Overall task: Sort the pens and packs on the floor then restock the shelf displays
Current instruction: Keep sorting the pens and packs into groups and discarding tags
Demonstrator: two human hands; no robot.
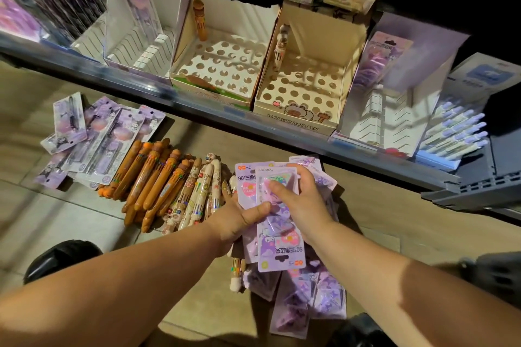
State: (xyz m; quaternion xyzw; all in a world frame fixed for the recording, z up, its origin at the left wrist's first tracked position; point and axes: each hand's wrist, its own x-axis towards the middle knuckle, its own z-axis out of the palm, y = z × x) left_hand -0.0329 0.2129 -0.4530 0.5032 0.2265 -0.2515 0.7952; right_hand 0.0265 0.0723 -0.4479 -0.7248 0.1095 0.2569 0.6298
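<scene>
Down on the wood-look floor (211, 144) before a grey metal shelf (197, 104), a person held a stack of flat lilac cartoon-printed blister packs (279, 248) in both hands. The left hand (239, 220) had its grip clamped on the stack's left edge, thumb pressed across the top pack. The right hand (301, 200) had its grip closed over the stack's upper right side, fingertips curled onto the top pack's face. The stack was held over a loose heap of similar purple packs (315, 298) lying on the floor. Just to the left lay a pile of fat brown and cream multicolour ballpoint pens (163, 180), and further left a second spread of lilac pen packs (93, 144). On the shelf, a green-fronted cardboard display box with round holes (222, 65) held a single brown pen (199, 20) upright at its back. Beside it, a cream cardboard display box marked "10 COLOR BALL PEN" (307, 84) held a single cream pen (280, 42).
</scene>
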